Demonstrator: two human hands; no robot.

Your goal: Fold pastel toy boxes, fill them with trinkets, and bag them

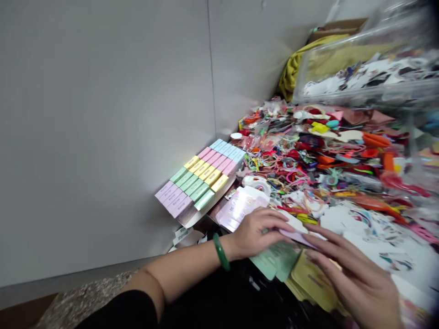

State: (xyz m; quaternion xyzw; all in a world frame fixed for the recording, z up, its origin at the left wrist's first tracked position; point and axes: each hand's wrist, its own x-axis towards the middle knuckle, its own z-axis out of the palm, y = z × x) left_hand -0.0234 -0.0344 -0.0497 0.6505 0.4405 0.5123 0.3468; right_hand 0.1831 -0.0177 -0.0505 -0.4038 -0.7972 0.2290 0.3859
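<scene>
My left hand (259, 232), with a green bangle (221, 252) at its wrist, pinches one end of a small lilac carton (297, 236) seen nearly edge-on. At the carton's other end are the fingers and thumb of my right hand (360, 272), held around it and slightly blurred. Under the hands lie green flattened cartons (270, 264) and a stack of yellow flattened cartons (313, 278). Just beyond my left hand is a shiny lilac flattened carton (242, 205) with a white flap.
Rows of folded cartons (202, 176) in lilac, green, yellow, pink and blue stand in a tray by the grey wall (103, 114). Colourful hair ties and small trinkets (308, 155) heap up behind. A clear plastic bin (363, 93) and yellow cloth (291, 68) are at the back right.
</scene>
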